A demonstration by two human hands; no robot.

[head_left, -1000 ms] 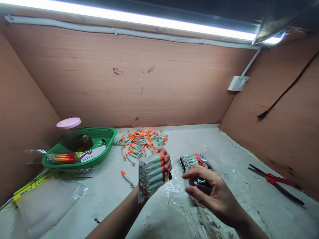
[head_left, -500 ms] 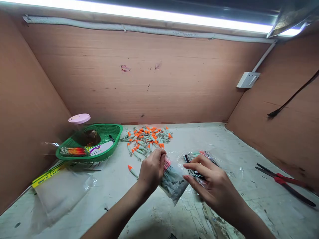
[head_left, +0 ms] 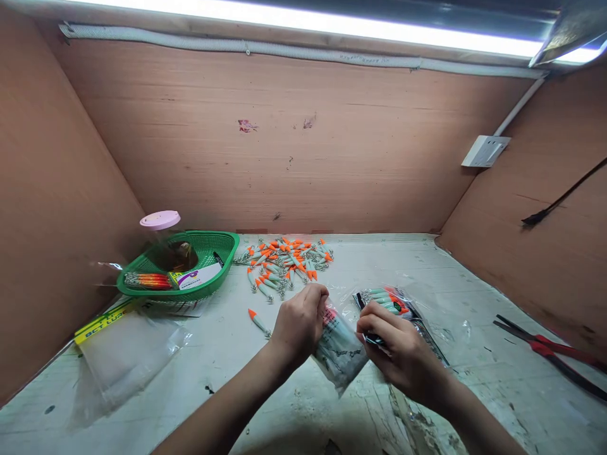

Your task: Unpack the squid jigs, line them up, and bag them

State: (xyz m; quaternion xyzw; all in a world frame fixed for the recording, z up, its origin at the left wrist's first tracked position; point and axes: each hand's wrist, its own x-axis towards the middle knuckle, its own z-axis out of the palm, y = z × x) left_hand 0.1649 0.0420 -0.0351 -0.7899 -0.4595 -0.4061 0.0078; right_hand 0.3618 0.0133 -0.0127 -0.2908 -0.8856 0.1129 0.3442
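Note:
My left hand [head_left: 301, 322] is closed on the top end of a clear plastic bag [head_left: 342, 354] with pale fishing lures inside. My right hand [head_left: 403, 351] has its fingers pinched together at the bag's right edge; the exact grip is partly hidden. Behind the right hand lies a clear pack of lures [head_left: 386, 298] with green-white bodies, orange heads and a dark strip. Beyond the left hand spreads a pile of loose fishing lures [head_left: 284, 259] with orange heads and small hooks. One single lure [head_left: 258, 322] lies just left of the left hand.
A green basket [head_left: 232, 253] at the back left holds a pink-lidded jar [head_left: 161, 221], a card and packed lures. In front of it lies a stack of clear bags [head_left: 133, 360] with a yellow header. Red-and-black pliers [head_left: 545, 347] rest at the right.
My right hand's fingers have closed from spread to pinched at the bag's edge. My left hand keeps its hold. The whole view has shifted slightly.

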